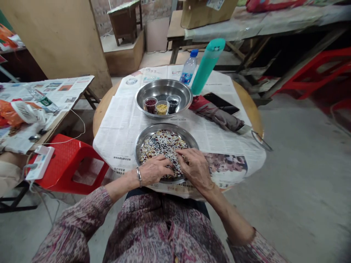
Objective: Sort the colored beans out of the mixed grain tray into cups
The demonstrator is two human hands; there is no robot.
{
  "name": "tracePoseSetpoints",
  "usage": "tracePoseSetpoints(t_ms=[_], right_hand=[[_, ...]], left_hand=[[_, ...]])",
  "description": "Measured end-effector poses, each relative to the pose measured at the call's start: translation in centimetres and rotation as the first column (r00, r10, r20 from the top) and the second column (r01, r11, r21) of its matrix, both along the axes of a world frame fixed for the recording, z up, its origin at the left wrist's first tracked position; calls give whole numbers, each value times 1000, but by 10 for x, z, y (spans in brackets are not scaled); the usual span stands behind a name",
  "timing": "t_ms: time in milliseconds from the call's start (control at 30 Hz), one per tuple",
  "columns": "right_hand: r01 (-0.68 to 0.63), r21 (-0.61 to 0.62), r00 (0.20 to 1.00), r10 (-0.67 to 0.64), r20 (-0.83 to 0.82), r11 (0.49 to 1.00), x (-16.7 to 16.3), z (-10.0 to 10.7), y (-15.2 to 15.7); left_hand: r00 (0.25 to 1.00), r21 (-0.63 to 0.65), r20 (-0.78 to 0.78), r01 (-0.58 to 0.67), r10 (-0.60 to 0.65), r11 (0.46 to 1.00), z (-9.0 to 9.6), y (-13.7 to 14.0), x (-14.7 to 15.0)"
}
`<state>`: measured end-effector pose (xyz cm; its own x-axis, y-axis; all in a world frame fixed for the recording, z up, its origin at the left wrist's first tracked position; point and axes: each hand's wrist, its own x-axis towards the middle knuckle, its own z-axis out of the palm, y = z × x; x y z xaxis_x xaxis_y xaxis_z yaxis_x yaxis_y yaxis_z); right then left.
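A round steel basin [138, 140] holds mixed grains and beans [161, 146], white, black, dark red and yellow. Over its near left part is my left hand [155, 170], a bangle at the wrist. Its fingers are curled down together into the grains, and what they pinch is too small to make out. My right hand [196, 168] rests over the near right rim, fingers bent and somewhat apart at the grains. Beyond stands a second steel basin [164, 86] with three clear cups: red beans [150, 105], yellow grains [161, 108] and black beans [173, 105].
Newspaper [115, 128] covers the round table. At its back are a water bottle [188, 67] and a teal flask [207, 67]. A folded umbrella [216, 115] and a dark phone-like case [222, 103] lie right. A red stool [65, 164] with a power strip [40, 162] stands left.
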<state>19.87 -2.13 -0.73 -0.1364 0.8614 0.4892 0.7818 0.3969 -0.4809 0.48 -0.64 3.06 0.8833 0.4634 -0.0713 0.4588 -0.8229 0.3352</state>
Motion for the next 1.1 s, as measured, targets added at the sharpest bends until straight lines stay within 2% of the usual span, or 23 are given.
tracePoseSetpoints(t_ms=[100, 200, 300, 367, 433, 633, 733, 867, 933, 1000, 1100], right_hand=[[50, 84, 991, -39, -130, 995, -1, -7, -7], [132, 130, 970, -101, -221, 983, -4, -16, -13], [139, 135, 967, -106, -231, 981, -6, -23, -16], [150, 125, 964, -117, -239, 981, -6, -26, -16], [168, 105, 958, -137, -253, 980, -5, -28, -15], [171, 87, 953, -143, -269, 981, -5, -29, -15], [167, 105, 954, -134, -270, 980, -5, -29, -14], [164, 107, 951, -128, -282, 981, -6, -30, -14], [162, 96, 950, -129, -285, 982, -6, -30, -14], [160, 94, 951, -127, -283, 983, -6, -30, -15], [160, 100, 954, -128, -272, 982, -6, -31, -15]], left_hand=[[997, 62, -35, 68, -66, 996, -4, 13, 11], [999, 96, 8, 42, -43, 994, -10, 36, 21], [992, 116, 66, -111, 104, 987, -13, 59, 26], [968, 138, 72, -249, 241, 959, -11, 70, 25], [950, 147, 49, -313, 309, 938, -8, 79, 21], [976, 73, -50, -207, 210, 976, -4, 95, 11], [966, 30, -80, -243, 245, 970, -6, 92, 11], [888, 75, -65, -450, 454, 890, -7, 70, 4], [860, 96, -35, -504, 509, 859, -5, 54, -5], [871, 73, -34, -488, 491, 870, -3, 38, -14], [919, -30, -31, -395, 394, 918, -3, 17, -17]])
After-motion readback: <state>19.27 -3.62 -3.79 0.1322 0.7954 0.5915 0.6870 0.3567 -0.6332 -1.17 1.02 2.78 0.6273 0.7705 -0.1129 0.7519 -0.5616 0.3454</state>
